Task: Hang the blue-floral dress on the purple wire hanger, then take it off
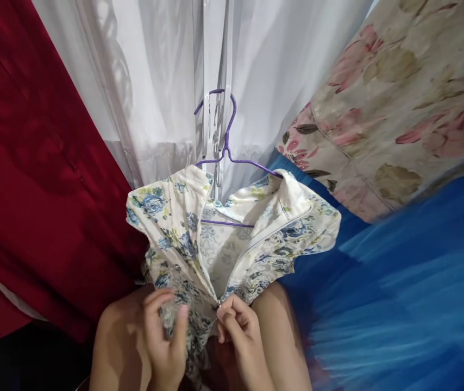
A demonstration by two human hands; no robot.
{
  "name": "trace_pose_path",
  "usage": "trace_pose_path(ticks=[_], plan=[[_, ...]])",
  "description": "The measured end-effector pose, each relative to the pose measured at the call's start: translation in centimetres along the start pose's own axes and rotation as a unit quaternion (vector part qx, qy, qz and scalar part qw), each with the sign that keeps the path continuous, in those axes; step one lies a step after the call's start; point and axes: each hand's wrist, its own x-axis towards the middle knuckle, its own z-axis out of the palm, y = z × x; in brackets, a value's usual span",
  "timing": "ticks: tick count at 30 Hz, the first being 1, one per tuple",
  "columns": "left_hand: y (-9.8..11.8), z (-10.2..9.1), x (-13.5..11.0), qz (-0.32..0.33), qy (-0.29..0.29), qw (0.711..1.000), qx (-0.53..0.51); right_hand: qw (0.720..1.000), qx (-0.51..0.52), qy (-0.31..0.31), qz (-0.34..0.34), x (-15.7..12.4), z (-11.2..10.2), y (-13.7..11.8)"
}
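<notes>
A white sleeveless garment (170, 212) with blue and yellow flowers hangs on a purple hanger (227, 142). Its front zipper lies unzipped from the collar down to the slider, so the garment's inside and the hanger's lower bar show. My right hand (240, 328) pinches the zipper pull (219, 302) at the bottom of this V-shaped opening. Just left of it, my left hand (164, 331) is raised over the garment's front, its thumb and fingers apart with nothing between them. The lower part of the garment drops between the knees and is partly hidden by my hands.
The hanger's hook loops through white straps (215, 54) before a white curtain (150, 81). Dark red cloth (44, 163) hangs at left. On the right are a pink-flowered cloth (399, 98) and blue fabric (411, 288). My bare knees (278, 326) flank the garment.
</notes>
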Motion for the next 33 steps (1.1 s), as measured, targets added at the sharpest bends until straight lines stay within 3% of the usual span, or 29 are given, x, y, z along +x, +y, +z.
trace_pose_path(ticks=[2, 3, 7, 10, 16, 18, 20, 21, 23, 26, 27, 29, 33], plan=[[-0.5, 1.6, -1.8, -0.04, -0.147, 0.988, -0.017, 1.0, -0.005, 0.001, 0.006, -0.4, -0.3, -0.3], [-0.6, 2.4, -2.5, -0.045, -0.19, 0.98, -0.026, 1.0, -0.005, -0.002, 0.014, -0.6, -0.4, -0.5], [-0.2, 4.0, -2.7, 0.034, -0.244, 0.968, -0.039, 0.999, 0.014, 0.002, 0.038, -0.2, -0.8, -2.2], [0.6, 3.1, -0.8, 0.094, -0.322, 0.942, 0.016, 0.997, 0.043, 0.049, 0.037, 1.9, -0.9, -6.2], [2.8, 0.5, 2.0, 0.197, -0.466, 0.838, 0.206, 0.995, 0.074, -0.02, -0.062, 8.1, 2.1, -17.8], [3.7, 0.3, 2.2, 0.208, -0.5, 0.806, 0.239, 0.991, 0.069, -0.015, -0.112, 9.2, 3.1, -20.0], [4.3, 0.3, 2.4, 0.21, -0.527, 0.791, 0.229, 0.987, 0.056, 0.0, -0.149, 9.5, 3.7, -20.5], [4.5, 0.3, 2.8, 0.212, -0.529, 0.795, 0.209, 0.986, 0.043, 0.009, -0.162, 9.3, 3.8, -20.3], [5.0, 0.6, 4.4, 0.221, -0.486, 0.832, 0.15, 0.982, 0.003, 0.031, -0.188, 8.7, 3.9, -19.4], [7.0, 1.4, 8.9, 0.241, -0.321, 0.915, 0.04, 0.97, -0.064, 0.047, -0.229, 7.6, 4.1, -18.3], [8.2, 1.8, 10.7, 0.251, -0.272, 0.929, 0.005, 0.967, -0.082, 0.043, -0.239, 7.4, 4.1, -18.1], [10.7, 2.6, 14.3, 0.286, -0.229, 0.93, -0.018, 0.962, -0.107, 0.024, -0.248, 7.2, 4.2, -18.1], [14.6, 4.0, 18.6, 0.405, -0.224, 0.885, 0.06, 0.945, -0.156, 0.028, -0.288, 8.2, 3.6, -18.0]])
